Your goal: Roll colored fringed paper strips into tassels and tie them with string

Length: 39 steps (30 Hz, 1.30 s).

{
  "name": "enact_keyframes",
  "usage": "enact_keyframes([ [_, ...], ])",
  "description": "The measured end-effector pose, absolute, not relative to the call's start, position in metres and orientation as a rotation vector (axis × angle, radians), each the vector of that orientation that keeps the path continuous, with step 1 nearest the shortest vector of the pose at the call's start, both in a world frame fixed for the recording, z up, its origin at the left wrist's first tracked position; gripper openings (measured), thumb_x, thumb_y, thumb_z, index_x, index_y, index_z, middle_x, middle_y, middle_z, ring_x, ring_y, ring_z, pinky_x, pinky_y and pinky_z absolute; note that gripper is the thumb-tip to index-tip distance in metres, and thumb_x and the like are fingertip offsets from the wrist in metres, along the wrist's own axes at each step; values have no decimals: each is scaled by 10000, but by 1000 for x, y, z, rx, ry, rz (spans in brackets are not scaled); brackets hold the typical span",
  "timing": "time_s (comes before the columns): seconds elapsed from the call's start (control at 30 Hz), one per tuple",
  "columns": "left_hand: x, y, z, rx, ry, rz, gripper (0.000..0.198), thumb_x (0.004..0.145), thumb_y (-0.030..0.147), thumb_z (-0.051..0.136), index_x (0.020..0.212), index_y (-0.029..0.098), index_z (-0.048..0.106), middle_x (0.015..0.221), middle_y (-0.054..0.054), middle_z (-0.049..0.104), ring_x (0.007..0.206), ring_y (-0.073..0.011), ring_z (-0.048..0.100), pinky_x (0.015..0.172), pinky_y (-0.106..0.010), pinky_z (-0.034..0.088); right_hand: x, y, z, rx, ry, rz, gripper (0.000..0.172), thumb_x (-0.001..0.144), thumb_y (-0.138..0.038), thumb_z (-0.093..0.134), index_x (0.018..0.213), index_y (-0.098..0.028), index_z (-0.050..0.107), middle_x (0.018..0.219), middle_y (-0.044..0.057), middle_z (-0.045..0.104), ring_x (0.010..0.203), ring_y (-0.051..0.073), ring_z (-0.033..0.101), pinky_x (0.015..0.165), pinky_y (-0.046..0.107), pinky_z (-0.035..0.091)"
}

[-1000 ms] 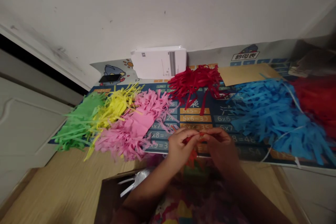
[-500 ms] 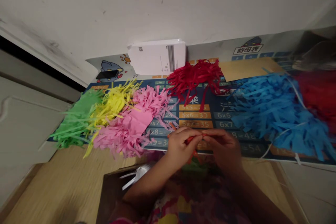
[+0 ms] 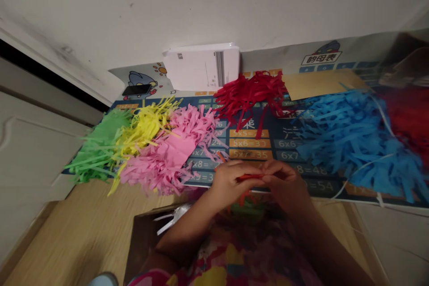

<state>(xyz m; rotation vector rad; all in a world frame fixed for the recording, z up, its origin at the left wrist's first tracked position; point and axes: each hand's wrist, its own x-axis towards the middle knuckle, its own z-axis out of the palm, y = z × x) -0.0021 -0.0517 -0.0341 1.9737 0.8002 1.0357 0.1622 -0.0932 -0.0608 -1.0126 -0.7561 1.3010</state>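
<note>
At the near edge of the table my left hand [image 3: 227,182] is closed round an orange paper tassel [image 3: 250,177]. My right hand [image 3: 287,184] pinches the same tassel at its right end, with the fingertips of both hands almost touching. Loose orange strips poke out above my left hand and hang below the table edge. Most of the tassel is hidden by my fingers. Close to my left hand lie pink fringed paper [image 3: 177,149], yellow fringed paper [image 3: 144,127] and green fringed paper [image 3: 98,149]. Beyond both hands sits a red fringed paper bundle [image 3: 253,96].
Blue fringed paper [image 3: 358,138] covers the right side, with white string [image 3: 363,167] over it and more red paper [image 3: 409,114] beyond. A white box [image 3: 201,69], a black phone [image 3: 137,90] and a tan paper sheet [image 3: 321,85] lie along the wall. A dark box [image 3: 139,241] stands below.
My right hand's fingers have shifted slightly along the orange tassel, and a little more of it shows between my hands. The view has tilted slightly; the other papers have stayed put.
</note>
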Motion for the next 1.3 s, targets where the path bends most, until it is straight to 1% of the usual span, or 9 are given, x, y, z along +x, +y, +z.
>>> enact_keyframes([
  [0.17, -4, -53, -29, 2023, 772, 1027, 139, 871, 314, 722, 851, 188, 777, 801, -51, 772, 746, -144, 713, 701, -220, 552, 165, -96, -65, -986, -803, 1291, 204, 603, -282, 873, 587, -252, 671, 717, -7, 647, 699, 156, 620, 640, 288, 538],
  [0.3, -5, -58, -28, 2038, 856, 1109, 112, 866, 283, 731, 864, 174, 757, 851, -71, 758, 798, -156, 713, 728, -240, 562, 167, -101, -65, -988, -805, 1201, 143, 647, -229, 844, 643, -265, 705, 732, -6, 687, 727, 164, 647, 690, 302, 548],
  [0.4, -2, -61, -31, 2134, 787, 1273, 68, 903, 222, 679, 930, 189, 732, 919, -70, 760, 863, -160, 713, 792, -277, 569, 166, -106, -64, -1050, -870, 1144, 82, 708, -220, 810, 708, -265, 742, 779, 5, 717, 769, 178, 668, 748, 324, 563],
  [0.53, 0, -61, -36, 2293, 595, 1408, 117, 929, 158, 614, 969, 211, 711, 900, -42, 767, 855, -153, 706, 875, -345, 559, 165, -111, -65, -1079, -932, 1070, 54, 750, -220, 790, 757, -261, 756, 822, 13, 735, 802, 177, 685, 732, 293, 572],
  [0.67, -2, -60, -36, 2367, 608, 1392, 128, 932, 155, 610, 989, 218, 705, 921, -42, 776, 857, -155, 714, 939, -380, 541, 164, -112, -65, -1082, -939, 1008, 54, 749, -216, 788, 744, -260, 757, 795, 9, 731, 790, 172, 688, 726, 280, 578],
  [0.9, 0, -58, -37, 2412, 677, 1369, 131, 919, 141, 633, 984, 224, 711, 926, -18, 787, 861, -147, 727, 1063, -408, 458, 163, -112, -61, -1162, -865, 1055, 88, 736, -305, 806, 733, -241, 746, 810, 16, 725, 757, 191, 677, 717, 334, 592],
  [1.07, 2, -54, -40, 2451, 694, 1342, 138, 912, 148, 652, 1013, 225, 705, 938, -19, 785, 857, -150, 725, 1043, -415, 469, 163, -107, -62, -1171, -899, 1001, 63, 747, -281, 788, 721, -241, 747, 776, 15, 723, 740, 181, 672, 705, 307, 573],
  [1.2, 3, -47, -41, 2504, 692, 1303, 121, 928, 153, 633, 1009, 211, 702, 946, -33, 784, 872, -147, 731, 946, -346, 526, 164, -99, -59, -1130, -892, 967, 37, 731, -225, 776, 716, -247, 749, 738, 3, 728, 717, 164, 674, 682, 268, 548],
  [1.3, 7, -41, -41, 2522, 662, 1322, 109, 936, 161, 624, 993, 209, 704, 936, -30, 785, 850, -142, 734, 1002, -368, 505, 167, -95, -57, -1126, -873, 976, 36, 734, -222, 771, 719, -246, 749, 741, 1, 731, 713, 161, 671, 683, 265, 544],
])
